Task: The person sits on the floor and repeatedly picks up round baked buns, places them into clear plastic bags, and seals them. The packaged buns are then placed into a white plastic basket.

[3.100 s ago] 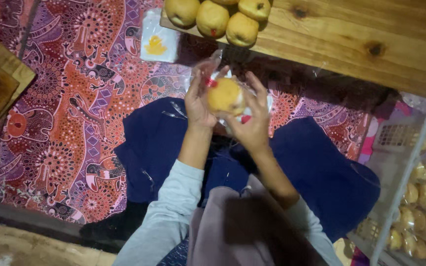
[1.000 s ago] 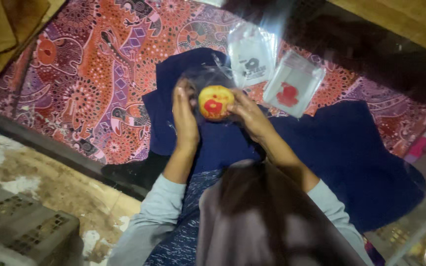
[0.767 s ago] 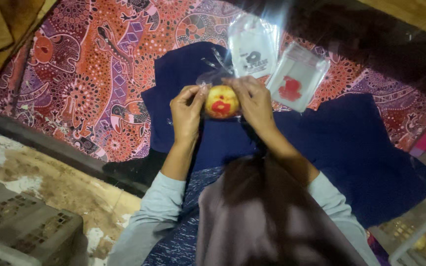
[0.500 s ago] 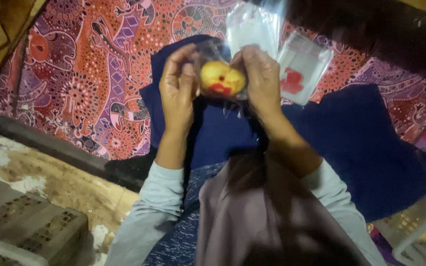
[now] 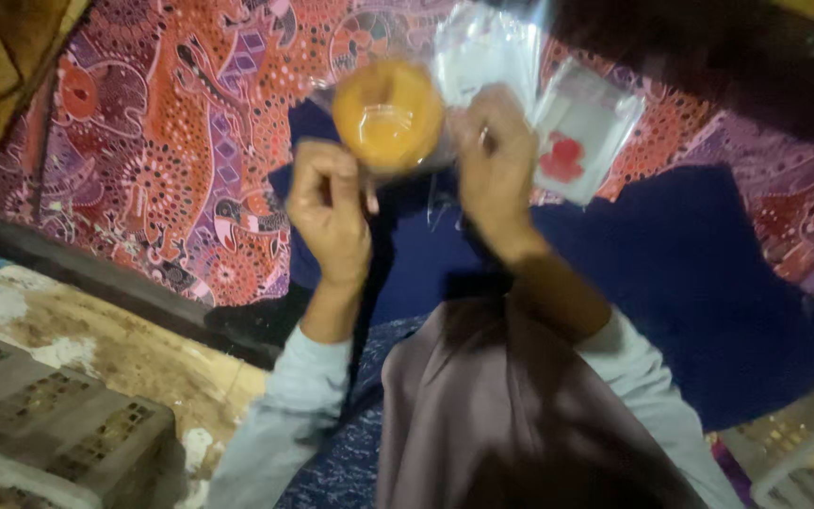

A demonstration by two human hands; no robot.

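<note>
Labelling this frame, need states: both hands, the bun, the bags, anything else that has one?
left hand: closed, pinching the wrap edge beside the bun
right hand: closed, gripping the wrap on the bun's other side
bun: round, orange, inside clear wrap, held up off the cloth
empty bags: lying flat on the patterned cloth, one with a red mark
grey crate: on the floor; contents unclear

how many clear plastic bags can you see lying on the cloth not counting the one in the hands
2. One clear bag lies just above the right hand, partly behind the round yellow bun. The other bag, with a red mark, lies right of that hand. More may be hidden.
</note>
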